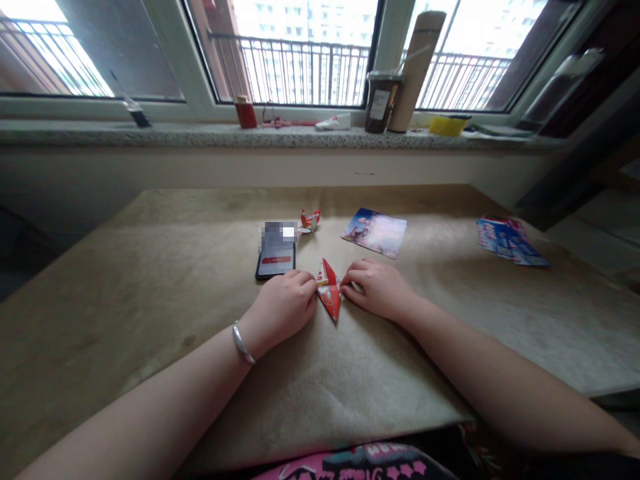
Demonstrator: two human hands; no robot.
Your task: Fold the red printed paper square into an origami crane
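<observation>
A diamond-shaped piece of folded red paper lies on the table between my hands, its long points facing away from and toward me. My left hand is closed at its left corner, the fingertips pressed against the paper edge. At the right corner, my right hand pinches the edge with curled fingers. Just beyond stands a finished-looking red and white origami figure, its pointed parts raised. A smartphone with a lit screen lies flat beyond my left hand.
A blue and pink printed sheet lies past my right hand on the table. Several similar sheets are fanned out at the far right. The windowsill holds a red bottle, a dark jar, a cardboard tube and yellow tape.
</observation>
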